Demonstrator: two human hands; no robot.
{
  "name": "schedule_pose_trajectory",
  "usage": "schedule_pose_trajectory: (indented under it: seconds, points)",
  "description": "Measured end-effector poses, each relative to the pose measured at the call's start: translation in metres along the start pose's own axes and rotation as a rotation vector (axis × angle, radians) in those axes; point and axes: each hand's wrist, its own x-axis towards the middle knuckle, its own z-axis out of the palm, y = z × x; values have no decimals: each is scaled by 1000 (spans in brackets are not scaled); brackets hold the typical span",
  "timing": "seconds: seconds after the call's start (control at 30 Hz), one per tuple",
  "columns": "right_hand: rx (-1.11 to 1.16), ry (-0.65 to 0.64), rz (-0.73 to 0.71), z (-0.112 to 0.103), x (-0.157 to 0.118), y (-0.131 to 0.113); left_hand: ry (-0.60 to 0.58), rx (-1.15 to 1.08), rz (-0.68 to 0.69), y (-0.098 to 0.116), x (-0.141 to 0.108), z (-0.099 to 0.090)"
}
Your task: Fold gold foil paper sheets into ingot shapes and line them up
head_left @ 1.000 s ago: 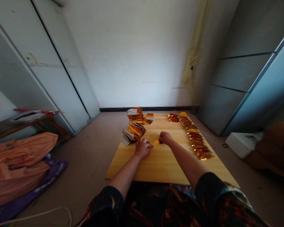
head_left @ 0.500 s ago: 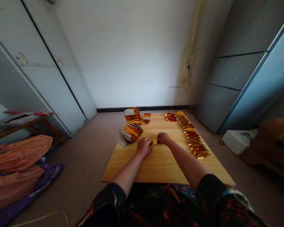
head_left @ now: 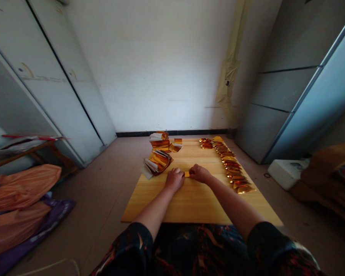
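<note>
Between my hands is a small piece of gold foil paper (head_left: 186, 174), low over the wooden board. My left hand (head_left: 174, 179) is closed on its left end. At the other end, the fingers of my right hand (head_left: 199, 173) pinch the foil paper. Beyond my left hand lies a stack of gold foil sheets (head_left: 161, 160) with white backs, partly fanned out. To the right of my right hand runs a row of folded gold foil pieces (head_left: 232, 166) along the board's edge. My fingers hide both ends of the held piece.
The wooden board (head_left: 149, 207) stands low before me. At its far left is another foil stack (head_left: 160, 145) and a loose curled sheet (head_left: 177, 144); a small foil pile (head_left: 206, 143) sits far right. Orange bags (head_left: 23, 188) lie left, a white box (head_left: 284, 172) right.
My right hand has moved slightly down and its fingers have turned further over the foil paper, so less of it shows. The left hand keeps its hold. The whole view has shifted slightly.
</note>
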Motion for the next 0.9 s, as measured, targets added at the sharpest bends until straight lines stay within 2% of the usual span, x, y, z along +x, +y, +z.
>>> schedule_pose_trajectory:
  seconds: [0.13, 0.43, 0.67, 0.9]
  points:
    - [-44, 8, -62, 6, -5, 6, -16, 28, 7, 3, 1, -2]
    - [-114, 14, -60, 6, -9, 2, -7, 19, -9, 6, 0, -7]
    - [-170, 41, -74, 4, -16, -2, 33, -6, -28, 4, 1, -3]
    - [-214, 104, -30, 14, -18, -4, 74, -61, -44, 5, 2, 0]
